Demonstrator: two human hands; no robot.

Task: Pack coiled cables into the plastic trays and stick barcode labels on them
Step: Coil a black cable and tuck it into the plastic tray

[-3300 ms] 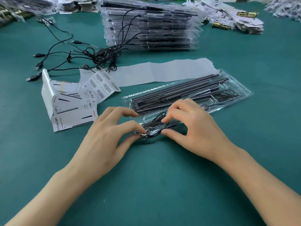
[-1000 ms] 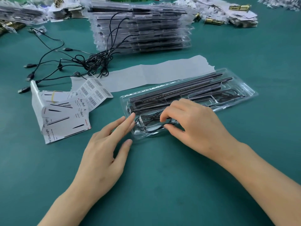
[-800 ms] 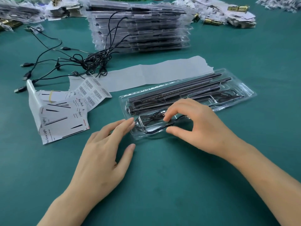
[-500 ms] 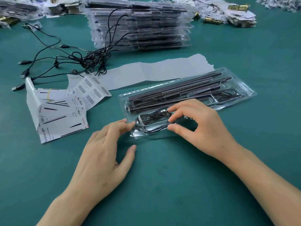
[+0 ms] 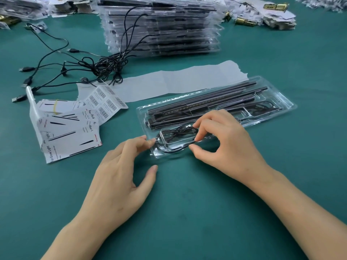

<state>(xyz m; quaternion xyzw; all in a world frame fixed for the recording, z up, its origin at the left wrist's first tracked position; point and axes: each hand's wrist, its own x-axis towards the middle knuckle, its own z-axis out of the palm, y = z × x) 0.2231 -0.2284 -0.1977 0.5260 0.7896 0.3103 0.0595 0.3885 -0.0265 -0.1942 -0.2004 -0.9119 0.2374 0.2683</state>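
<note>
Slid rightward: right hand (image 5: 225, 145) pinching coiled cable (image 5: 174, 132) lying along blister tray (image 5: 289, 105); left hand (image 5: 120, 177) relaxed, touching tray's left end.

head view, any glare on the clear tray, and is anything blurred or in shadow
Head view: soft, even light; the clear plastic blister tray shows only pale sheen along its rim, so the coiled black cable pinched by the right hand reads clearly; a faint shadow lies on the green table under that hand; the far stack of clear trays looks slightly smeared.
</note>
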